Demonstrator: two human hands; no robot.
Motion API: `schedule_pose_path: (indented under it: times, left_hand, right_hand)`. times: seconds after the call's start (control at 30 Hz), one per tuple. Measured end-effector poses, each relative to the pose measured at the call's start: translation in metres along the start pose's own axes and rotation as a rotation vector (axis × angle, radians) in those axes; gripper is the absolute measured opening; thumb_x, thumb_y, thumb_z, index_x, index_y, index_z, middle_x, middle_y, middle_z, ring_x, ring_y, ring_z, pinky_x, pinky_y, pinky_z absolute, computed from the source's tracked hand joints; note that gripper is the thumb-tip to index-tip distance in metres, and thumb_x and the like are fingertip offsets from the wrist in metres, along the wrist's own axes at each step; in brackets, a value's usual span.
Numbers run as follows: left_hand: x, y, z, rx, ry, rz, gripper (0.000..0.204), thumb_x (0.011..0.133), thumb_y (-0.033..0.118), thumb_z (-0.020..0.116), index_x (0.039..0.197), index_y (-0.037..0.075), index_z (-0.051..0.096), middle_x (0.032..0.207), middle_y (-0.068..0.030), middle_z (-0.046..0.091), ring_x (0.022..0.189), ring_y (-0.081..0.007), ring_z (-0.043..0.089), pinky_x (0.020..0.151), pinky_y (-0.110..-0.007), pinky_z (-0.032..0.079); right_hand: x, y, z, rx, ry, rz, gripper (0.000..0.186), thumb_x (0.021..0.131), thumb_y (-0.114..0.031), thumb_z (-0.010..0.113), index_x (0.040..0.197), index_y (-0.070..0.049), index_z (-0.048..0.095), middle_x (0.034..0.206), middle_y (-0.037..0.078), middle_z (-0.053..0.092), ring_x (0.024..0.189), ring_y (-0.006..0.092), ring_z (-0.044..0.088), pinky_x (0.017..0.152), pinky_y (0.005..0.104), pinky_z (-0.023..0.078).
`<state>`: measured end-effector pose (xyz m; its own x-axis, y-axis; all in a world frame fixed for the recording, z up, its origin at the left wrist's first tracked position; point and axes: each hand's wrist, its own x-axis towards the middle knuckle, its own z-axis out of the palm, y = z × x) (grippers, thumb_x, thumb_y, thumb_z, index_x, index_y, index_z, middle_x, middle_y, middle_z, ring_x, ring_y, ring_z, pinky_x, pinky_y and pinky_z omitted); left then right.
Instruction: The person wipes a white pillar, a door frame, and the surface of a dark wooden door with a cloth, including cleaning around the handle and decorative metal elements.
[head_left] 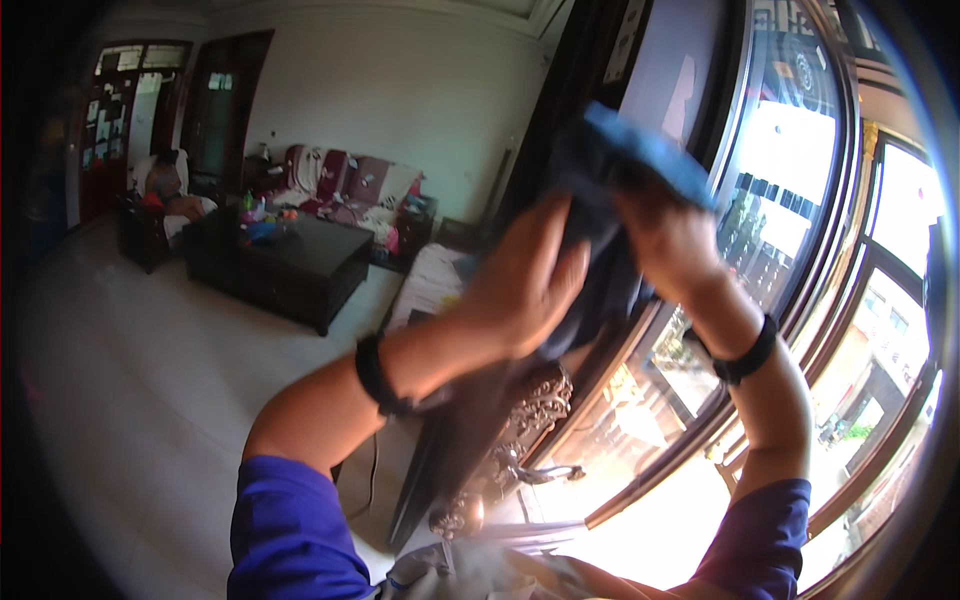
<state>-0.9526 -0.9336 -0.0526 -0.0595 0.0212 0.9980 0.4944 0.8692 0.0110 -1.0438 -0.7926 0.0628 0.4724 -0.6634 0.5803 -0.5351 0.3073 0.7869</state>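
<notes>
A dark blue cloth (600,290), smeared by motion, hangs in front of the edge of a dark door (450,450). Around its upper part my right hand (672,245) is closed, and a lighter blue edge of the cloth shows above the knuckles. My left hand (530,280) is stretched out with the thumb apart, beside the hanging part of the cloth; whether it touches the cloth I cannot tell. Below both hands, an ornate metal door handle (545,470) juts out. Dark bands circle both wrists.
Tall glass panes (780,150) in dark frames stand close on the right, with bright light outside. Across the room are a low black table (270,275) with small items, a patterned sofa (345,180) and a seated person (170,185). A cord (373,480) trails on the pale floor.
</notes>
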Motion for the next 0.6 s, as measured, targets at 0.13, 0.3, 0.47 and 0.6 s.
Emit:
schedule_pose_path:
  times: [0.13, 0.3, 0.47, 0.6]
  left_hand:
    - [0.032, -0.016, -0.012, -0.325, 0.093, -0.104, 0.051, 0.096, 0.026, 0.044, 0.136, -0.005, 0.031, 0.129, -0.0285, 0.044, 0.12, -0.0391, 0.044, 0.1, -0.037, 0.034]
    - [-0.024, -0.021, -0.017, -0.11, -0.093, -0.116, 0.046, 0.091, 0.009, 0.044, 0.134, -0.004, 0.035, 0.138, -0.0195, 0.039, 0.13, -0.0284, 0.035, 0.106, -0.036, 0.028]
    - [-0.123, 0.003, -0.012, -0.252, -0.154, -0.623, 0.041, 0.086, 0.005, 0.049, 0.126, -0.003, 0.044, 0.126, -0.0203, 0.05, 0.122, -0.0324, 0.044, 0.103, -0.039, 0.032]
    - [-0.206, 0.028, 0.004, -0.077, -0.018, -0.771, 0.043, 0.087, 0.012, 0.056, 0.127, 0.002, 0.044, 0.127, -0.0148, 0.05, 0.12, -0.0262, 0.046, 0.101, -0.036, 0.035]
  right_hand:
    - [0.025, -0.005, -0.011, -0.033, 0.15, 0.091, 0.041, 0.077, -0.005, 0.05, 0.117, -0.01, 0.058, 0.108, 0.014, 0.058, 0.097, 0.0316, 0.055, 0.081, 0.04, 0.047]
    - [-0.011, -0.059, -0.004, 0.279, -0.028, -0.026, 0.039, 0.074, -0.002, 0.055, 0.113, -0.005, 0.061, 0.108, 0.016, 0.06, 0.1, 0.0324, 0.057, 0.083, 0.0439, 0.048]
    - [-0.051, -0.127, -0.002, 0.376, -0.204, -0.199, 0.033, 0.074, -0.011, 0.06, 0.107, -0.01, 0.065, 0.102, 0.007, 0.062, 0.097, 0.0278, 0.058, 0.083, 0.0379, 0.047]
    - [-0.073, -0.182, 0.005, 0.819, -0.267, -0.031, 0.028, 0.067, -0.011, 0.059, 0.093, -0.011, 0.069, 0.093, 0.003, 0.064, 0.095, 0.0237, 0.056, 0.088, 0.0381, 0.043]
